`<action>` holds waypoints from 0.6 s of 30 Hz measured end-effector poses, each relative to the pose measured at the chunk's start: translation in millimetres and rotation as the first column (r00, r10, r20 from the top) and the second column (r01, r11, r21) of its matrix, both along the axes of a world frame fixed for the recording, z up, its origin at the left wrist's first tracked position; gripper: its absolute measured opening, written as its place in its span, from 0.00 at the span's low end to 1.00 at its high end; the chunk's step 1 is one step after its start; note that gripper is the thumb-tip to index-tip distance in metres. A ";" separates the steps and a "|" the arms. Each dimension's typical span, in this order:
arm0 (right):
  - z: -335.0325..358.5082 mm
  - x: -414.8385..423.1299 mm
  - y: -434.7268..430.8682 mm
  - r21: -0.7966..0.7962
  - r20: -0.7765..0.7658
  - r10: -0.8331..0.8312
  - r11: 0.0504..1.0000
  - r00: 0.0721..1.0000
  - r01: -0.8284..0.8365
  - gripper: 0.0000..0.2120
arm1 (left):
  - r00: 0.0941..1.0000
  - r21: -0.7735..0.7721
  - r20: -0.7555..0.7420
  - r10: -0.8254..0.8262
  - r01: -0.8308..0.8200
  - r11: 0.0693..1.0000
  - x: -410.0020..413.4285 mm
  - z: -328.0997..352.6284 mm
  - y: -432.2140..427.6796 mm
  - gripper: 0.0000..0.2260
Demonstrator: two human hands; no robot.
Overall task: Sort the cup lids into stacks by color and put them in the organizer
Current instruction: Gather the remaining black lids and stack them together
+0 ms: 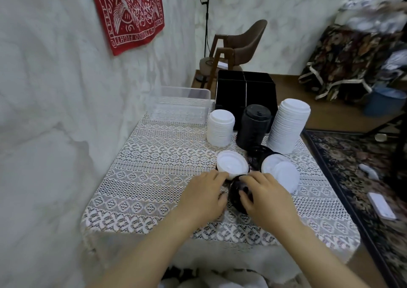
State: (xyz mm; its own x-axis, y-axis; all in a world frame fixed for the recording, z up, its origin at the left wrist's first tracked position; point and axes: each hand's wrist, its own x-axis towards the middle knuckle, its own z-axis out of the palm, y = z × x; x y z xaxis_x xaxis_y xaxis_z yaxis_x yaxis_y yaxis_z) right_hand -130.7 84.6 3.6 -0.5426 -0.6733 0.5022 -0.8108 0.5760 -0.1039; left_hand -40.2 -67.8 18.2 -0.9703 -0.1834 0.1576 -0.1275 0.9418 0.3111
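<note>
On the lace-covered table stand a short white lid stack [221, 127], a black lid stack [253, 126] and a tall white lid stack [287, 126]. Behind them sits the black organizer [231, 87]. Loose lids lie in front: a white lid [232, 163], two overlapping white lids [280, 171] and a black lid [256, 155] between them. My right hand [266, 197] grips a black lid [236, 194] near the table's middle. My left hand [203, 196] rests beside that lid, its fingertips touching the edge of the loose white lid.
A clear plastic box [179, 105] stands at the table's back left by the wall. A brown chair [237, 48] is behind the table. To the right lie a patterned rug [363, 173], a white phone-like object [381, 205] and a blue bin [383, 100].
</note>
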 end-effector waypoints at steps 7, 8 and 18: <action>-22.0 25.7 17.9 0.074 0.031 0.022 0.997 0.999 -0.024 0.19 | 1.000 0.167 -0.025 0.017 -0.012 0.986 7.2 -16.2 25.6 0.18; -26.2 27.5 18.4 0.076 0.039 0.024 0.997 0.999 -0.027 0.18 | 0.999 0.198 -0.031 0.019 -0.013 0.980 8.1 -17.3 27.7 0.18; -26.4 39.7 10.7 -0.164 0.236 0.136 0.981 0.962 -0.099 0.13 | 0.984 0.508 -0.086 0.159 -0.094 0.856 31.9 -23.4 32.0 0.23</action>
